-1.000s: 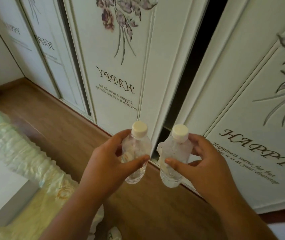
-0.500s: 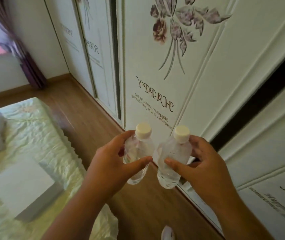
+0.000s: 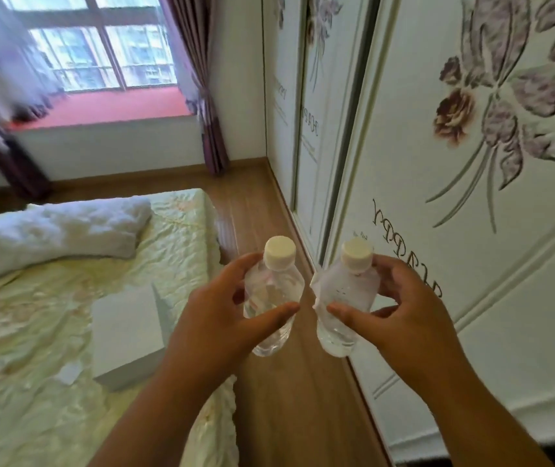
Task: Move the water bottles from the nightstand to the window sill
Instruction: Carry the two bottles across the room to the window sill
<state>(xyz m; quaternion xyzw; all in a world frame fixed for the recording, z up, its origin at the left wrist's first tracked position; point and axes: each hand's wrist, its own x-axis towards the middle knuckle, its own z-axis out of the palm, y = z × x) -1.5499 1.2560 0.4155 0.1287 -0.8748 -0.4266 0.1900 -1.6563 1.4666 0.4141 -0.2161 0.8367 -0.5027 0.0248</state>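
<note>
Since the earlier frames the view has swung left: the window sill (image 3: 100, 111) and window (image 3: 97, 42), previously out of sight or barely visible, now fill the upper left, and the wardrobe doors (image 3: 471, 197) have shifted to the right side. Both hands hold their bottles as before.

Left hand (image 3: 215, 318): thumb and fingers curled round the left water bottle (image 3: 274, 298), gripping its body. Right hand (image 3: 400, 311): thumb and fingers wrapped round the right water bottle (image 3: 346, 298), gripping its body.

Bottle condition: both are small, clear plastic, with cream-white screw caps fitted. Both are tilted slightly, caps leaning away from the camera. The right bottle carries a pale, loose label. The bottles sit side by side, just apart, held in the air above the wooden floor (image 3: 252, 210) between the bed (image 3: 50, 298) and the wardrobe doors, well short of the red sill. A white box (image 3: 127, 332) lies on the bed.
</note>
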